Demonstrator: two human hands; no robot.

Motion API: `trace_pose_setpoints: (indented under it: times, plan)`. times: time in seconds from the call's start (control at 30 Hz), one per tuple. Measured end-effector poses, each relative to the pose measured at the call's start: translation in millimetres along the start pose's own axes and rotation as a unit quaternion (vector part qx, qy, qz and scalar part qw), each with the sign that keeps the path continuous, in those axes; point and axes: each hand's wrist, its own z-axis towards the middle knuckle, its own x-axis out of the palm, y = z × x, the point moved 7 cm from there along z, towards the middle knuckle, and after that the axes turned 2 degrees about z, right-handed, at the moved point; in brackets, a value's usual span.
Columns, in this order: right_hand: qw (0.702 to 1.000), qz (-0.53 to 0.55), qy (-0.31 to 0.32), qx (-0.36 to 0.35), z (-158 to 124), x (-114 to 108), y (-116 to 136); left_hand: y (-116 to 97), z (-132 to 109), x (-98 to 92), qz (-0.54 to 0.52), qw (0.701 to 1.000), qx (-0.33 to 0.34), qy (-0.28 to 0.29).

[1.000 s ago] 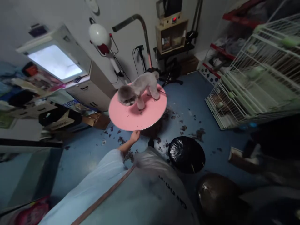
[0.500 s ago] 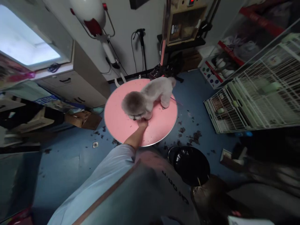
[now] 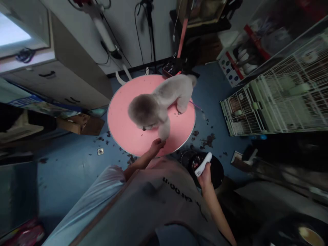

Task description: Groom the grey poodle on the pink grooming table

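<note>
Left hand (image 3: 156, 147): your fingers are curled in and clamped on the lower end of one front leg (image 3: 164, 128) of the grey dog (image 3: 173, 88). Contact is at the fingertips; the exact grip on the paw is too dark to resolve. The dog stands on the round pink table (image 3: 119, 114), just beyond your hand, body slanting away to the right, head lowered to the left of the held leg.

Right hand (image 3: 205, 177): closed around a white handheld device (image 3: 203, 164), tilted, its far end leaning right. You hold it off the table's near right side, well apart from the dog. In view it overlaps a black round object (image 3: 217, 172); the height between them cannot be told.

Edges: the near rim passes just by your left hand, with your apron (image 3: 143, 201) close below. The dog's hind legs stand near the right rim, where a thin purple strip (image 3: 196, 105) sticks out. The widest stretch of pink top runs left of the head, dotted with small scraps.

Room: blue floor with dark hair clumps (image 3: 208, 140) lies between the table and the wire cage (image 3: 282, 109) at right. At left, a cardboard box (image 3: 94, 125) sits near the rim, under a cabinet (image 3: 79, 58). Beyond the dog's back rises a pink post (image 3: 182, 39).
</note>
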Motion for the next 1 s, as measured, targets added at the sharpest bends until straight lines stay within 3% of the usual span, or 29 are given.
trace_pose_setpoints:
  times: [0.13, 0.33, 0.47, 0.63, 0.8, 1.0]
  plan:
    - [0.998, -0.003, 0.044, 0.046, 5.0, 67.9, 7.2, -22.9, -27.6, -0.4, -0.044, 0.999, 0.021, -0.015]
    - [0.989, -0.052, 0.135, -0.009, -3.9, 138.1, 12.1, -52.1, -45.8, -19.6, -0.042, 0.996, 0.048, -0.064]
    - [0.965, -0.107, 0.211, -0.117, -15.8, 183.1, 30.9, -64.4, -49.8, -24.8, -0.018, 0.995, 0.065, -0.072]
    - [0.895, -0.167, 0.313, -0.269, -39.5, 241.1, 76.5, -79.9, -52.5, -20.8, -0.015, 0.995, 0.096, -0.033]
    - [0.847, -0.218, 0.361, -0.323, -62.6, 274.3, 95.8, -90.3, -56.0, -21.1, -0.030, 0.993, 0.109, -0.012]
    - [0.829, -0.264, 0.373, -0.322, -69.8, 283.3, 94.6, -94.5, -55.4, -27.7, -0.030, 0.992, 0.123, -0.031]
